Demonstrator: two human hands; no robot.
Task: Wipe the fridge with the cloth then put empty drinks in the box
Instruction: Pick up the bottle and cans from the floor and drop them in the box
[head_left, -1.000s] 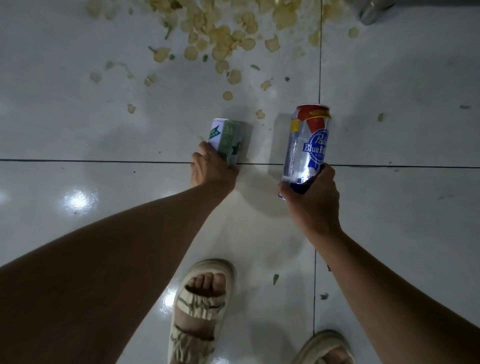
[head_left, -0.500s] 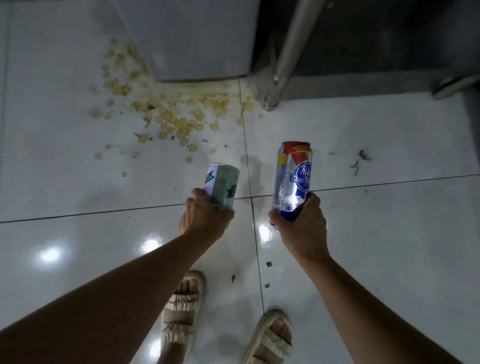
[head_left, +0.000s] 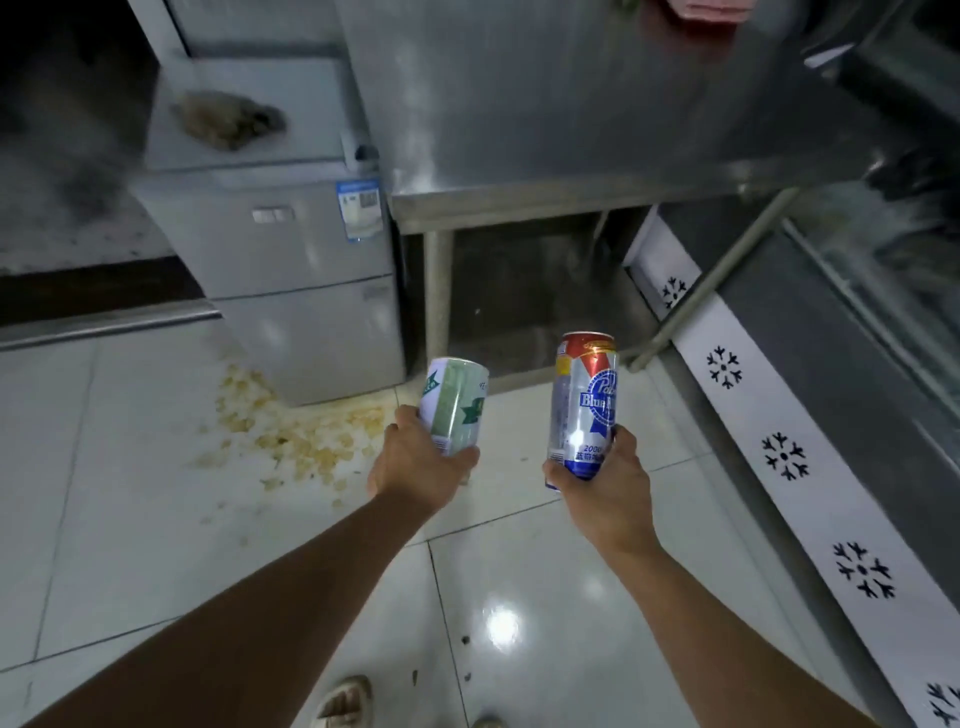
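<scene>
Raised now, both hands (head_left: 605, 491) grip cans (head_left: 584, 402) above spilled chips (head_left: 306, 441) beside the fridge (head_left: 291, 260).

Through the headcam I saw two bare forearms, no sleeves, watch or rings on either. The left hand (head_left: 415, 462) and right hand (head_left: 608, 488) were ungloved. At the bottom edge a pale strappy sandal (head_left: 345, 701) showed on one foot (only the toe of the other was visible).
</scene>
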